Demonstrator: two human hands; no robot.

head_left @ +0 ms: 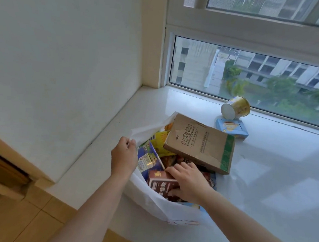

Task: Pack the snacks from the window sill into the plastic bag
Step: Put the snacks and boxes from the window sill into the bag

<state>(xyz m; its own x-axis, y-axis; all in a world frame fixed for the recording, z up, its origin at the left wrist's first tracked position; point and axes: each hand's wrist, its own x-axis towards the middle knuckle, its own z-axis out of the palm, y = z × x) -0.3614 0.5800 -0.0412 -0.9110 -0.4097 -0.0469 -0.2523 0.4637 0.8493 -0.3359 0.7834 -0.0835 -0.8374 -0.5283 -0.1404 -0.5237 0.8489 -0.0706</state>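
Note:
A white plastic bag (pixel 151 202) lies open on the white window sill (pixel 274 162), stuffed with colourful snack packs. My left hand (pixel 124 155) pinches the bag's rim and holds the mouth open. My right hand (pixel 188 182) reaches into the bag and grips a dark brown snack box (pixel 161 185). A blue packet (pixel 149 160) and a yellow packet (pixel 159 139) sit inside the bag. A brown cardboard box (pixel 199 142) leans over the bag's far side. On the sill beyond lie a yellow cup snack (pixel 236 107) on its side and a small blue box (pixel 231 127).
The window pane (pixel 248 77) runs along the back of the sill. A white wall (pixel 66 62) and a lower ledge stand at the left. Tiled floor (pixel 22 221) shows at the bottom left.

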